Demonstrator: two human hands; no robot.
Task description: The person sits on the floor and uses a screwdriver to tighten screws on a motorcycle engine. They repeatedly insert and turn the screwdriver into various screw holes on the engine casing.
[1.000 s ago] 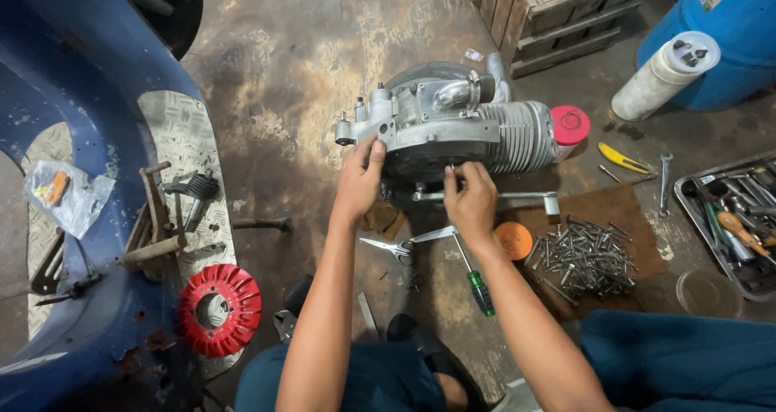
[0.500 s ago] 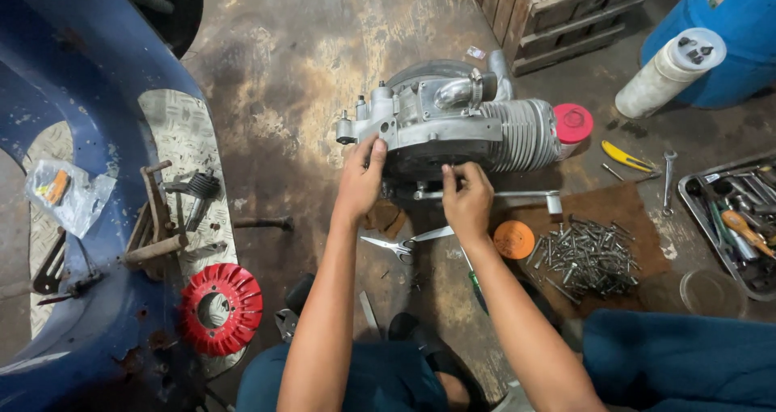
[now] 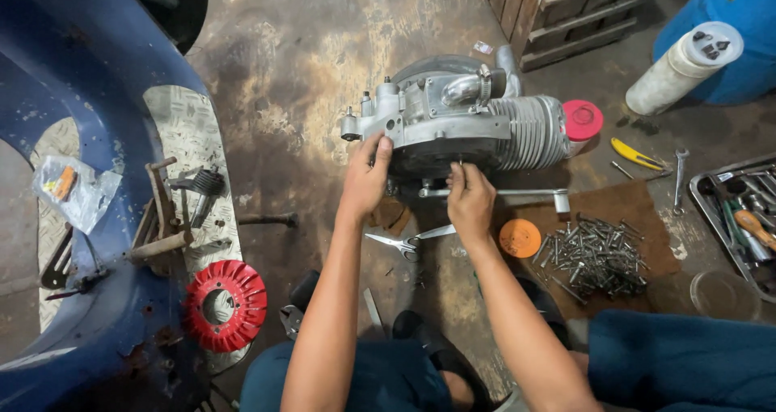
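Grey aluminium engine [image 3: 453, 125] at twelve o'clock: my left hand [image 3: 365, 177] braces its casing, fingers spread; my right hand [image 3: 470, 202] pinches something small, probably a fastener needing careful seating.

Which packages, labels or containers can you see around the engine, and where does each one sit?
Clear plastic bag: far left on the blue scooter body, crumpled, orange item inside.
White bottle: top right, lying tilted against a blue drum.
Wooden crate: top, behind the engine.
No screens.

Engine [image 3: 461, 125] on floor [image 3: 323, 48], scissors [image 3: 404, 240] in front of it, pile of bolts [image 3: 594, 254] on mat [image 3: 638, 210] to its right, tool tray [image 3: 740, 218] far right, fan wheel [image 3: 225, 305] left.
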